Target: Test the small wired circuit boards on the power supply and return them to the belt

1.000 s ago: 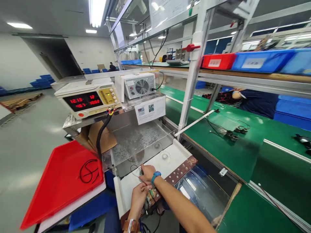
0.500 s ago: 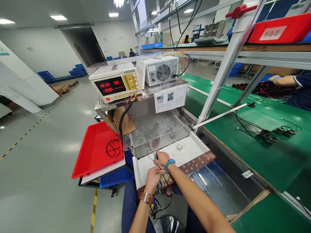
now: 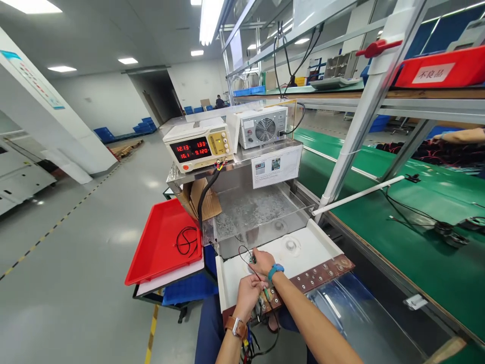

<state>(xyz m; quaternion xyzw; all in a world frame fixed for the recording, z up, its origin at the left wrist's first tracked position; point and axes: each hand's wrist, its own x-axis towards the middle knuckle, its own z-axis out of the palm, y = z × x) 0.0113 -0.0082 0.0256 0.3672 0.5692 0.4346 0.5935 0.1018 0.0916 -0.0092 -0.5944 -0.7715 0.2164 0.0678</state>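
Note:
My left hand (image 3: 249, 293), with a brown-strapped watch on its wrist, is pinched on a thin red wire (image 3: 255, 272) near the front of the white tray (image 3: 316, 242). Just past its fingertips is a small green piece (image 3: 267, 294) above the brown strip (image 3: 322, 273) with its rows of metal eyelets. My right hand (image 3: 264, 263), wearing a teal wristband, is closed around a small dark part (image 3: 252, 259) above the tray; the fingers cover most of it. A thin wire loop (image 3: 242, 248) arches from this part. Several cables (image 3: 265, 349) hang below the strip.
A power supply (image 3: 199, 146) with lit red digits stands on the metal shelf beside a fan-backed unit (image 3: 265, 129). Left is a red tray (image 3: 159, 242) with a coiled black cable (image 3: 186, 241). Green work surface (image 3: 417, 242) lies right, with a white bar (image 3: 359, 194); another person's arm (image 3: 464, 136) shows beyond.
The power supply's current and power digits have gone from zero to 1.33 and 16.1. The camera view has shifted, while both hands keep nearly the same hold over the white tray.

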